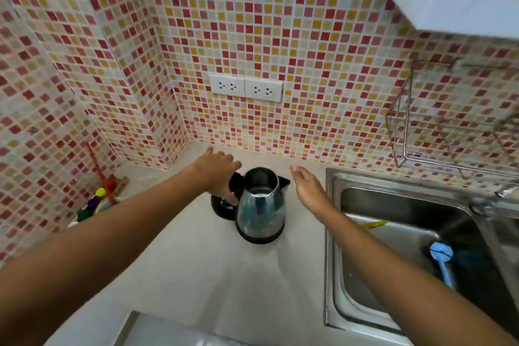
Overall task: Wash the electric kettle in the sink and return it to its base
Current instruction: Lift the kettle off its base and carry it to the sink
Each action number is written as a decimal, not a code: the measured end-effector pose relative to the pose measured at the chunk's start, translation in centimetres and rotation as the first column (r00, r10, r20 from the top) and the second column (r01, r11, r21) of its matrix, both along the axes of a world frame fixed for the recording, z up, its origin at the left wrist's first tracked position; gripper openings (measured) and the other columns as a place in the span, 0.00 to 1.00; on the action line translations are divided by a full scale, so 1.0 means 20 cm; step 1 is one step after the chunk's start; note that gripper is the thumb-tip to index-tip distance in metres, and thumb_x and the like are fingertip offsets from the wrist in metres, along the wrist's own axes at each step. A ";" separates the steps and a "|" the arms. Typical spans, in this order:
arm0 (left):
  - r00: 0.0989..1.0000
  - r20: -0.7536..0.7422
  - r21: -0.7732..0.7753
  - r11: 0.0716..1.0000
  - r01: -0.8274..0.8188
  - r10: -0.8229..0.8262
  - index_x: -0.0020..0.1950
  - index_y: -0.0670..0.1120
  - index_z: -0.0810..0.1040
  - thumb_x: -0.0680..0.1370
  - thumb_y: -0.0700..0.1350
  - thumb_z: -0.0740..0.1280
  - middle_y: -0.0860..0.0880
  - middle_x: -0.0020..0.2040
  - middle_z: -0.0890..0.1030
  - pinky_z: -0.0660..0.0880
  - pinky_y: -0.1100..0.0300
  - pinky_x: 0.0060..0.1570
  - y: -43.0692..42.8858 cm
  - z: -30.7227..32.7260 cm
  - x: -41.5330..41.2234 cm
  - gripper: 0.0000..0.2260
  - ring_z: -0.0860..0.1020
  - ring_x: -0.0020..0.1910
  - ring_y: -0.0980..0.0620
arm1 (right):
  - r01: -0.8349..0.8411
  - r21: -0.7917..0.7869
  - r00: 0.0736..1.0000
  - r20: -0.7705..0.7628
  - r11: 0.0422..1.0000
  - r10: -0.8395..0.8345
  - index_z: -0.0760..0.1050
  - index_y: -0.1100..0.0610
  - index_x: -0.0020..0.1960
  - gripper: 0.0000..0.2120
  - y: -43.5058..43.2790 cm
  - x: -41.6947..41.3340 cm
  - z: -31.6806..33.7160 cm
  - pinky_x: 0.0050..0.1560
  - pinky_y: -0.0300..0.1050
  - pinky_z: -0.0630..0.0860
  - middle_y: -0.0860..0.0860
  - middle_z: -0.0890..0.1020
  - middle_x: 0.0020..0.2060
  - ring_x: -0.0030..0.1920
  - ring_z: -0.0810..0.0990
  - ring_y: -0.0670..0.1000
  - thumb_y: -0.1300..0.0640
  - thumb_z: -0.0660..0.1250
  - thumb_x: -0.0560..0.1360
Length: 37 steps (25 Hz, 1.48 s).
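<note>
A wall of red, orange and cream mosaic tiles (309, 50) wraps the corner above a pale countertop (224, 275). A steel sink (334, 233) is set into the counter on the right, with a wire rack (404, 132) on the wall above it. A white double socket (246, 87) sits on the tiles behind the kettle (261, 205), which stands on the counter just left of the sink, lid open. The left hand (217, 171) is curled around its black handle. The right hand (307, 185) hovers just beside the spout, flat and holding nothing. A blue-headed brush (442, 255) lies in the sink.
</note>
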<state>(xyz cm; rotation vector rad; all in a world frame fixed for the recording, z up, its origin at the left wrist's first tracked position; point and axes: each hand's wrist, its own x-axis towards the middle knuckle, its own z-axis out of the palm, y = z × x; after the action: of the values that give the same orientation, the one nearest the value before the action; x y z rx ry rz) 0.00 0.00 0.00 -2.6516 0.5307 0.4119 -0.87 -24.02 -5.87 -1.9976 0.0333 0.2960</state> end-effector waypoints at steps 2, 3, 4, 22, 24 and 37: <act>0.999 0.022 0.049 0.998 0.040 -0.041 0.75 0.48 0.67 0.70 0.70 0.69 0.44 0.68 0.74 0.71 0.44 0.64 -0.01 -0.05 0.00 0.41 0.73 0.66 0.42 | 0.011 -0.020 0.999 -0.045 1.000 -0.012 0.68 0.56 0.73 0.20 -0.03 0.03 -0.08 0.68 0.42 0.61 0.52 0.71 0.71 0.71 0.68 0.51 0.51 0.53 0.84; 0.997 0.051 0.020 0.998 0.054 -0.054 0.74 0.47 0.68 0.72 0.65 0.70 0.44 0.67 0.74 0.72 0.46 0.63 0.00 -0.09 0.00 0.36 0.73 0.64 0.42 | 0.006 -0.024 0.997 -0.071 1.000 -0.008 0.70 0.56 0.72 0.19 -0.05 0.02 -0.13 0.66 0.42 0.64 0.52 0.74 0.69 0.69 0.71 0.51 0.53 0.54 0.84; 0.998 0.053 0.000 0.999 0.037 -0.037 0.73 0.47 0.69 0.72 0.61 0.70 0.44 0.66 0.75 0.72 0.47 0.62 0.01 -0.11 -0.01 0.33 0.72 0.64 0.43 | -0.006 -0.014 0.996 -0.087 1.000 0.004 0.73 0.57 0.69 0.17 -0.06 0.02 -0.18 0.63 0.41 0.66 0.52 0.77 0.66 0.66 0.73 0.51 0.55 0.55 0.83; 0.999 -0.017 -0.474 0.880 -0.043 0.040 0.58 0.47 0.82 0.65 0.50 0.72 0.48 0.51 0.83 0.81 0.48 0.49 -0.06 0.30 0.16 0.22 0.80 0.50 0.47 | -0.004 0.080 0.988 0.154 0.997 -0.009 0.74 0.58 0.68 0.17 -0.28 0.12 0.13 0.68 0.46 0.67 0.47 0.77 0.61 0.63 0.73 0.49 0.54 0.59 0.82; 0.997 0.073 -0.451 0.891 0.050 -0.019 0.56 0.49 0.82 0.65 0.52 0.70 0.51 0.50 0.82 0.80 0.50 0.48 -0.12 0.29 0.14 0.20 0.78 0.49 0.49 | 0.038 0.064 0.985 0.167 0.997 -0.048 0.76 0.59 0.65 0.16 -0.34 0.09 0.13 0.69 0.48 0.67 0.50 0.79 0.62 0.64 0.74 0.49 0.53 0.60 0.81; 0.956 -0.064 -0.427 0.874 0.233 -0.286 0.35 0.49 0.75 0.67 0.49 0.71 0.49 0.34 0.77 0.70 0.57 0.31 -0.89 0.21 0.12 0.07 0.75 0.34 0.51 | 0.389 0.129 0.916 0.052 0.912 -0.398 0.80 0.54 0.54 0.09 -0.90 -0.35 -0.02 0.48 0.36 0.72 0.44 0.82 0.43 0.42 0.77 0.37 0.57 0.61 0.81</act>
<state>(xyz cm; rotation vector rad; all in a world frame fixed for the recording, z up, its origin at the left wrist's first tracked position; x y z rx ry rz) 2.33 -17.75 4.16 -2.9040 1.1150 0.4220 -7.84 -42.11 -6.32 -1.8349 0.3592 -0.0406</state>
